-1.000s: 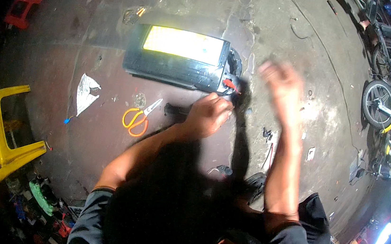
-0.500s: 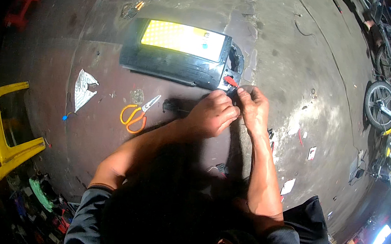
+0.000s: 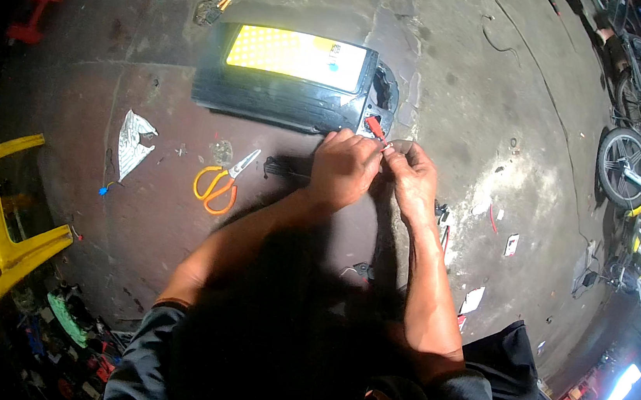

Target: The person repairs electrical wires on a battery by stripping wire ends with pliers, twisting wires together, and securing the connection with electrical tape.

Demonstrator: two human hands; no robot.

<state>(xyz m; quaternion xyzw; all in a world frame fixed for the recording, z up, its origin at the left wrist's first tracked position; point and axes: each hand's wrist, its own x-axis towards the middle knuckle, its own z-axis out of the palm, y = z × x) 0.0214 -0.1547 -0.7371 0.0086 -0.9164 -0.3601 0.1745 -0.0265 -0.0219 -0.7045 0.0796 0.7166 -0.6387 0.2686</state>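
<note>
A black battery case (image 3: pixel 276 102) with a bright yellow label and a looped handle at its right end lies on the floor ahead of me. A red connector on a wire (image 3: pixel 375 126) sticks out at the case's near right corner. My right hand (image 3: pixel 416 183) pinches the wire's lower end between thumb and fingers. Close beside it, my left hand (image 3: pixel 346 167) is closed with bent fingers at the same end; what it grips is hidden. Left of my hands lie scissors (image 3: pixel 221 183) with orange handles, blades apart, and a dark bundle of thin cable (image 3: pixel 281 167).
A torn white sheet (image 3: pixel 132 145) lies at the left, near a yellow plastic chair (image 3: pixel 1 225). A red stool (image 3: pixel 37 15) stands far left. Wheeled vehicles with a visible wheel (image 3: pixel 625 169) line the right side. A small dark tool (image 3: pixel 362 271) lies between my forearms.
My left hand has shifted a little left and its fingers have moved up toward the case. The red connector stands more upright, its wire's end showing at my right fingertips. The view has shifted slightly.
</note>
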